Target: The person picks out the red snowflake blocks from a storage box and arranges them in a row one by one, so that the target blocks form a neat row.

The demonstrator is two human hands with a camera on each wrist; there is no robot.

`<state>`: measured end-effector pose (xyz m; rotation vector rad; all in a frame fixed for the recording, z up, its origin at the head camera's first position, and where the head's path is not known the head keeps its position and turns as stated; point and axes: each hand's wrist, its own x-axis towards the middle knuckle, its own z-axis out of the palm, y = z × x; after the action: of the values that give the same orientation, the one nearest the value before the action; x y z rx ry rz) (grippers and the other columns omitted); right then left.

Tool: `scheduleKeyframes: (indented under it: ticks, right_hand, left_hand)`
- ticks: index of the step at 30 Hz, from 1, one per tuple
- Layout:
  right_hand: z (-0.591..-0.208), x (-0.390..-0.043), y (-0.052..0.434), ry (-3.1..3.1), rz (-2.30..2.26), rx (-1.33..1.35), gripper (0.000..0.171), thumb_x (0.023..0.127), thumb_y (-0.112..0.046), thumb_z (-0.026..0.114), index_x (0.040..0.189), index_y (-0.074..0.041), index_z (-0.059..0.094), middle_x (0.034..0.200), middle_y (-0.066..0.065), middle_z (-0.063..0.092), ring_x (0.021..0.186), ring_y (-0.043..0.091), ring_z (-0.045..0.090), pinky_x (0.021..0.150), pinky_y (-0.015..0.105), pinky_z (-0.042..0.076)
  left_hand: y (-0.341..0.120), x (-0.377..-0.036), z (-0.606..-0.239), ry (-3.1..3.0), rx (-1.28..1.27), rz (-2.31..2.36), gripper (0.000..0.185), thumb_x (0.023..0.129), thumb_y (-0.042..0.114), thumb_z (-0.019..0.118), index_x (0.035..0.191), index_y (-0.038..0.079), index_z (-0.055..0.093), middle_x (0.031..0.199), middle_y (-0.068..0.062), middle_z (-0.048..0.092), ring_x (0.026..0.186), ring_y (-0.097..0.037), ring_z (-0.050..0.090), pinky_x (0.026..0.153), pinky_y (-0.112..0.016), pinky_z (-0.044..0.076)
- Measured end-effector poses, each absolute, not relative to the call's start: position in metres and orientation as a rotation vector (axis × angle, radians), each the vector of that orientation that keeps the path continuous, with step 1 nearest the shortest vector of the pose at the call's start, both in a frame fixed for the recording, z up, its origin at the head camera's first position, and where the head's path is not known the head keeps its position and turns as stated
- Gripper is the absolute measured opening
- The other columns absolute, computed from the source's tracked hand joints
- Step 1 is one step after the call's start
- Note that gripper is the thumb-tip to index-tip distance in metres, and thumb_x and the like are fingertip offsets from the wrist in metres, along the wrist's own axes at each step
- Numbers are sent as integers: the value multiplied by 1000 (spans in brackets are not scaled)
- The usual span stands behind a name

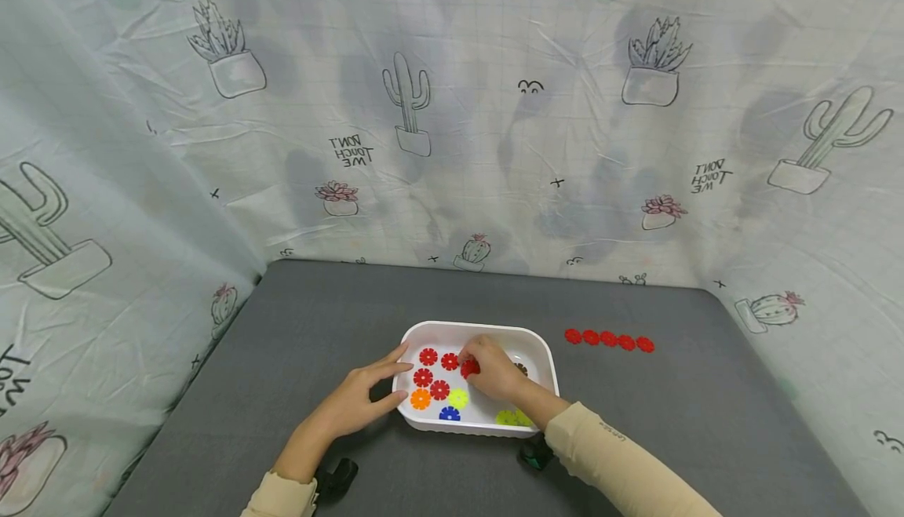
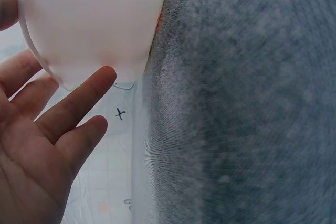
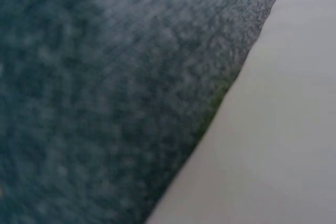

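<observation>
Right hand (image 1: 494, 372) reaches into the white tray (image 1: 544, 344), fingers curled and pinching a red disc (image 1: 470, 368) just above the tray floor. Left hand (image 1: 356, 401) lies relaxed and flat against the tray's near-left outer wall, fingers straight, steadying it.

Just left of the right hand's fingers: four more red discs (image 1: 435, 372) loose in the tray; nearer the wrists an orange (image 1: 420, 399), a yellow (image 1: 458, 398) and a blue disc (image 1: 449, 414). Well to the right of the right hand, a row of five red discs (image 1: 609, 340) lies on the grey table (image 1: 318, 321).

Handling, as judged: the disc looks like thin, stiff, notched plastic, very light, probably slick on its faces. Best taken by the rim between thumb and forefinger; a loose pinch could let it flip.

Views: only the head view shows the discs and the pinch. The left wrist view shows the left hand's fingers (image 2: 73, 106) straight against the tray's outer wall (image 2: 94, 19). The right wrist view shows only blurred table cloth and a pale surface; no hand.
</observation>
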<state>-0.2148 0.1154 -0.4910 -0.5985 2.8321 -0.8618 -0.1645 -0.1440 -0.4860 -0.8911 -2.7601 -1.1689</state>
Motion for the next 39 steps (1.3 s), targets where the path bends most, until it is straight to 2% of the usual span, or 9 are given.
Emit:
scheduleKeyframes:
  ticks: [7, 15, 23, 31, 39]
  right_hand:
    - [-490, -215, 115, 2832, -846, -647, 18, 75, -6, 68, 91, -13, 62, 91, -2, 54, 85, 13, 48, 82, 31, 46]
    - [-487, -216, 116, 2701, -1031, -551, 21, 75, -7, 69, 95, -12, 63, 84, -3, 58, 79, 13, 50, 71, 24, 47]
    - [-482, -217, 118, 2589, -1158, -502, 25, 76, -7, 68, 101, -11, 65, 93, 1, 61, 84, 16, 53, 75, 28, 50]
    - [-477, -215, 122, 2491, -1271, -475, 32, 78, -3, 64, 110, -8, 63, 101, 4, 61, 87, 17, 53, 79, 30, 50]
    - [-475, -212, 126, 2493, -1416, -436, 40, 81, -8, 63, 120, -10, 58, 115, 5, 60, 95, 18, 57, 78, 28, 51]
  left_hand:
    - [-145, -164, -486, -2744, -905, -1182, 46, 86, 43, 53, 124, 17, 54, 144, 5, 32, 126, -16, 38, 97, -43, 39]
    - [-145, -163, -485, -2756, -898, -1187, 47, 86, 44, 53, 125, 17, 54, 144, 4, 32, 127, -15, 37, 98, -44, 38]
    - [-144, -163, -486, -2762, -882, -1169, 45, 86, 40, 56, 125, 18, 54, 143, 3, 34, 125, -16, 41, 96, -46, 39]
    - [-145, -164, -486, -2753, -896, -1183, 48, 86, 46, 52, 125, 18, 54, 144, 4, 32, 127, -16, 38, 97, -46, 38]
    - [-146, -165, -487, -2774, -879, -1196, 47, 85, 43, 56, 125, 19, 53, 145, 6, 31, 128, -18, 37, 98, -49, 37]
